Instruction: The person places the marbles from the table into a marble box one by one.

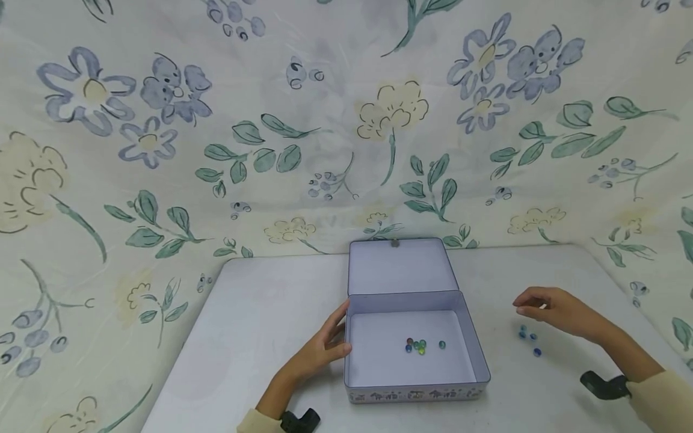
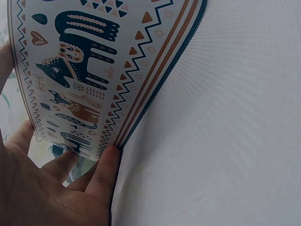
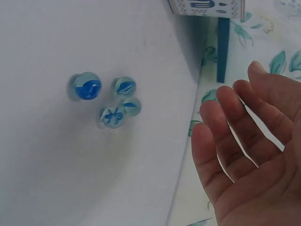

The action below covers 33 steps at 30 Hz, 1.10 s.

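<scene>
On the smooth white bench, a shallow rectangular box, pale lavender inside and probably tin, stands with its hinged lid folded back, presumably for access from above. Left hand spread against its left wall, fingers touching, not wrapped round; probably steadying it. Right hand loosely curved over the bench, nothing seen in it, just beyond four round clear glass marbles with blue swirls, one larger and slightly apart, lying right of the box. Inside: a tight cluster of small coloured glass marbles, one teal glass marble apart; walls likely stop rolling. Outer sides glossy, printed with dark-blue and orange animals, zigzags.
</scene>
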Motion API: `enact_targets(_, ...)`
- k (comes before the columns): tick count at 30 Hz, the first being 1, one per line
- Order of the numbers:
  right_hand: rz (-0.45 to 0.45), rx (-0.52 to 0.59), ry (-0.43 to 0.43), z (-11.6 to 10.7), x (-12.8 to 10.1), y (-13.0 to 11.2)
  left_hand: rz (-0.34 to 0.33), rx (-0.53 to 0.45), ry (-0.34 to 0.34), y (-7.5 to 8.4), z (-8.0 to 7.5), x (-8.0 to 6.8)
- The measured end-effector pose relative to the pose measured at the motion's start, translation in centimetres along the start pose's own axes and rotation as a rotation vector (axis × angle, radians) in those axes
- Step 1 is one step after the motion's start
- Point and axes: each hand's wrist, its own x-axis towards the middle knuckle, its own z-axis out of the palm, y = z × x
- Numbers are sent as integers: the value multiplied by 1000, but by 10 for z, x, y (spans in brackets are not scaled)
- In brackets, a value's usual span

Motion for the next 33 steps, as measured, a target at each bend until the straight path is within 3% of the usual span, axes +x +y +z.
enact_targets(10, 38, -26, 15, 10, -8, 15, -10, -15, -12, -1, 1, 0)
enact_targets(17, 8, -40, 43, 13, -11, 21, -8, -16, -3, 1, 0, 0)
enact_targets(26, 81, 66, -12, 17, -12, 21, 1, -17, -12, -2, -1, -1)
enact_targets(33, 143, 84, -32, 23, -12, 29, 1, -18, -11, -2, -1, 0)
